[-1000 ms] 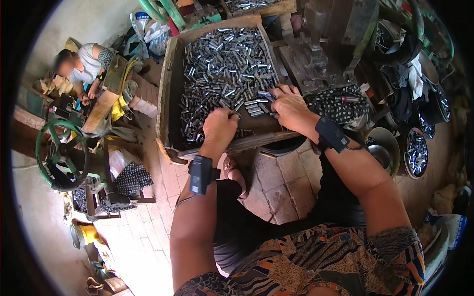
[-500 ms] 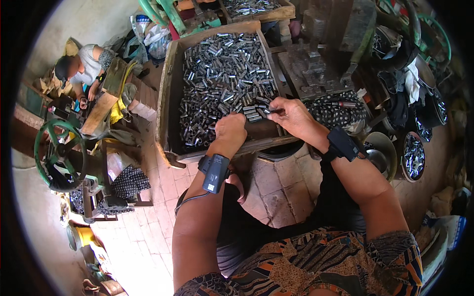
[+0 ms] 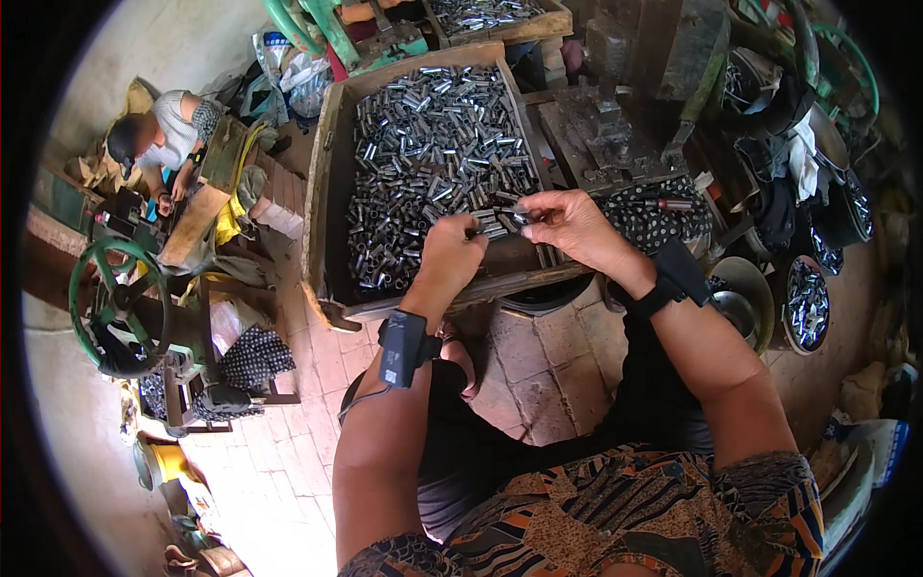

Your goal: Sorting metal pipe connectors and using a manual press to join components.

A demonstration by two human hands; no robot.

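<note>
A wooden tray (image 3: 320,207) in front of me holds a heap of small shiny metal tubes (image 3: 433,135). Over its near end, my left hand (image 3: 450,258) is closed, with the dark end of a metal tube (image 3: 472,233) showing at its fingertips. My right hand (image 3: 575,229) pinches another short metal tube between thumb and fingers, close to the tray's right side. Between the two hands lie several tubes side by side in short rows (image 3: 494,225). The fingers partly hide what each hand grips.
A dark metal press (image 3: 608,135) stands beyond the tray's right side. Polka-dot cloth (image 3: 663,213) lies below it, with a red-handled tool (image 3: 668,204) on top. Containers of metal pieces (image 3: 806,303) stand at right. Another person (image 3: 173,130) works at far left, near a green handwheel (image 3: 120,298).
My left hand has turned and shifted slightly right, so a tube end now shows at its fingertips. The right hand stays at nearly the same place, its fingers a little more extended.
</note>
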